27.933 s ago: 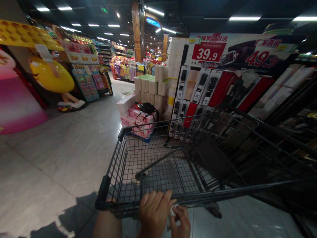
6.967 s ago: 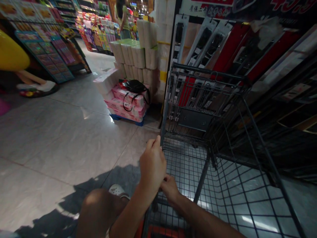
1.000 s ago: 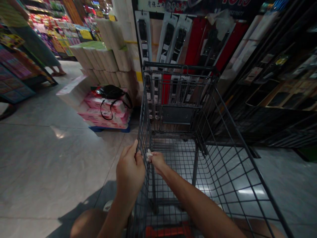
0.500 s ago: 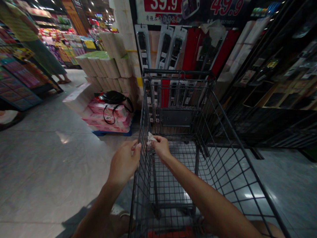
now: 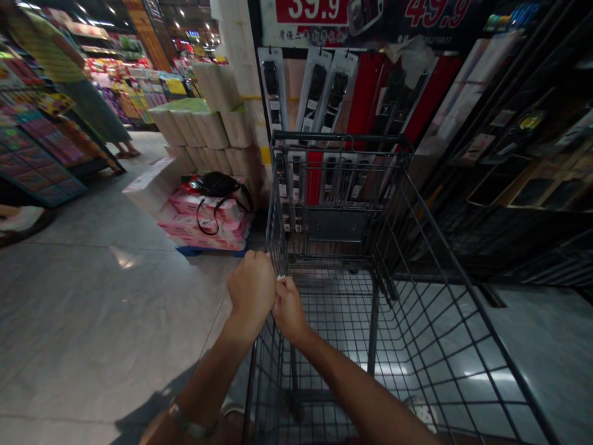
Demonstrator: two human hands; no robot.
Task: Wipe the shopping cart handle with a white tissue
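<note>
A dark wire shopping cart stands in front of me, its basket showing bare mesh. My left hand is closed around the top rail of the cart's left side. Just inside that same side, my right hand is closed on a white crumpled tissue, of which only a small bit shows above the fingers. The two hands are close together, with the mesh side between them.
Pink packages with a black bag on top sit on a blue pallet at the left. Behind the cart hangs a rack of packaged goods. A person stands at the far left. Dark shelves line the right.
My left hand has moved right and closed over the rail. My right hand has moved lower, with less of the tissue showing. The view has shifted slightly.
</note>
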